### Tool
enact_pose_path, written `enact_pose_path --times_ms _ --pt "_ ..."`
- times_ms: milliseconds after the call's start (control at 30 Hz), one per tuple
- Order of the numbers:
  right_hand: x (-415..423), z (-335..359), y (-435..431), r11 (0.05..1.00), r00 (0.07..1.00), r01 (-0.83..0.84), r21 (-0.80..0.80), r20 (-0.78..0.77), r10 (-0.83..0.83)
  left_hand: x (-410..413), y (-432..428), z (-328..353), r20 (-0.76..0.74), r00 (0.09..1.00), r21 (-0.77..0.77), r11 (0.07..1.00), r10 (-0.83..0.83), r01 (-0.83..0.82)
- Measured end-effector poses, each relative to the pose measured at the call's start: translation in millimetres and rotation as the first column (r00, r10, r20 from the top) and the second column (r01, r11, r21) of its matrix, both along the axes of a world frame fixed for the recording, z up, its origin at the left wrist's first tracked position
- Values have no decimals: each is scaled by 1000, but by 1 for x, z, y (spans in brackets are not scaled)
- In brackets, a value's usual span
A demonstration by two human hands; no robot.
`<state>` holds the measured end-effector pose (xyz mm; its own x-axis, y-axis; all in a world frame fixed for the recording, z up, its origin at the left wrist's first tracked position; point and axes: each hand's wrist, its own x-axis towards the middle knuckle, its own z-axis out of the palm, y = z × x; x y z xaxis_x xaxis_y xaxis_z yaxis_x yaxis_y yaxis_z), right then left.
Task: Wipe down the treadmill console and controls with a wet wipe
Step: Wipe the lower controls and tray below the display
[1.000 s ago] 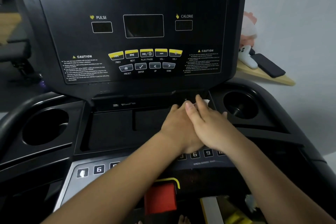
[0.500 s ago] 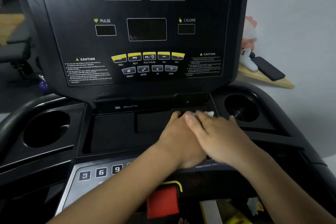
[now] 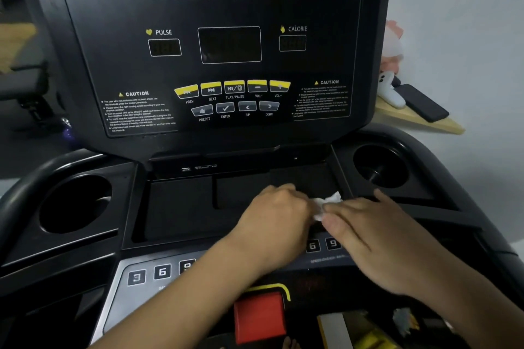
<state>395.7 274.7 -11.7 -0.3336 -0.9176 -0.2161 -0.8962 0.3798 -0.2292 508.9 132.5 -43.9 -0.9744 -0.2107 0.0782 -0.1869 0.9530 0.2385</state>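
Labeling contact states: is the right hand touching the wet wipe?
Touching. The head view shows the right hand laying straight fingers over the near edge of the wet wipe, with no gap between them.

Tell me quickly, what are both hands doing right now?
Left hand: fingers curled, gripping the wet wipe.
Right hand: open, straight fingers touching the wipe.

- I log left hand (image 3: 273, 215) knuckles up, fingers curled, gripping the wet wipe (image 3: 326, 202).
- Right hand (image 3: 365, 231) flat, fingers straight — tips touching it.
- Forearms converge.
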Motion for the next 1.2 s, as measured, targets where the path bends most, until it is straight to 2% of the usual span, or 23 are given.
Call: enact_pose_path --times_ms 133,267,333,400,467,600,700,800,1000,1200 --pt "-16 -5 -17 989 987 73 -131 151 -52 -4 0 -6 -40 999 143 989 31 -25" --pt "-19 -5 -23 982 981 94 -165 184 -63 -8 2 0 -10 1000 205 979 16 -14" --pt "-15 -3 -10 982 972 101 -158 227 -63 0 -1 3 -19 999 298 954 40 -32" --pt "-9 -4 8 989 998 15 -147 63 -6 11 0 4 -23 999 292 956 28 -20" --pt "3 -14 28 973 988 -49 -225 -157 13 22 10 3 -33 999 135 991 -5 9" --pt "14 -40 55 945 971 -65 -320 -237 -14 31 34 -6 -46 999 23 1000 -13 14" --pt "-2 -43 46 940 983 29 -341 -158 -88 7 35 -10 -77 996 -14 999 -36 35" --pt "-12 -45 36 902 984 137 -410 -46 -170 -8 35 0 -17 999 12 999 -37 37" --pt "10 -62 82 801 982 186 -570 75 -175 26 42 2 -41 997 47 997 61 -59" --pt "-9 -59 57 859 973 222 -461 167 -161 -17 54 -3 49 998 -4 999 39 -39"
